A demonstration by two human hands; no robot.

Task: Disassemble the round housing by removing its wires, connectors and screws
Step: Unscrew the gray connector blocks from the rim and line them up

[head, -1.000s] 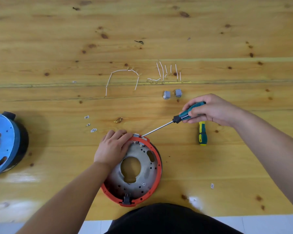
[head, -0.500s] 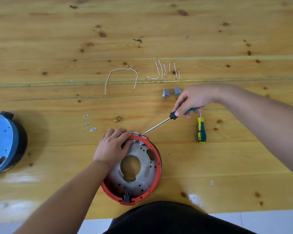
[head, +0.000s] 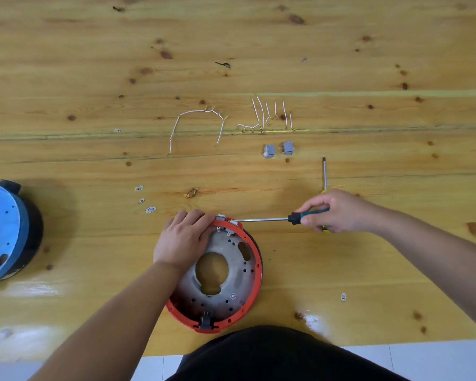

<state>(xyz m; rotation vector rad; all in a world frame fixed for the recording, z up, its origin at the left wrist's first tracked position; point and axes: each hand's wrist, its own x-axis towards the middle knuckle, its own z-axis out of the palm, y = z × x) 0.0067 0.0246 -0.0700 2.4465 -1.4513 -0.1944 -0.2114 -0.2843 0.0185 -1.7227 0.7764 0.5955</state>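
- The round housing — an orange-red plastic ring around a grey metal plate with a large keyhole-shaped opening — lies flat on the varnished pine table, near the front edge, right in front of the person.
- The left hand rests on the housing at about 10 o'clock on its rim, fingers fairly straight and laid over the orange edge, pressing down; nothing is gripped.
- The right hand is wrapped round the teal-and-black handle of a screwdriver, fingers curled tight.
- The steel shaft runs nearly level towards 9 o'clock from that hand, and its tip meets a small grey connector seated at roughly 12 o'clock on the rim. A second grey connector sits just beside it, near the left fingertips.
- A black clip sits in the rim at 6 o'clock.
- A second screwdriver with a yellow-and-green handle lies on the table, its shaft pointing to 12 o'clock, its handle mostly hidden under the right hand.
- Towards 12 o'clock from the housing lie the loose parts: a long bent white wire, a cluster of short white wires, and two small grey connector blocks side by side.
- Tiny white scraps lie at about 10 o'clock from the housing.
- At the far left edge sits a blue round unit with a black body — well apart from everything else.
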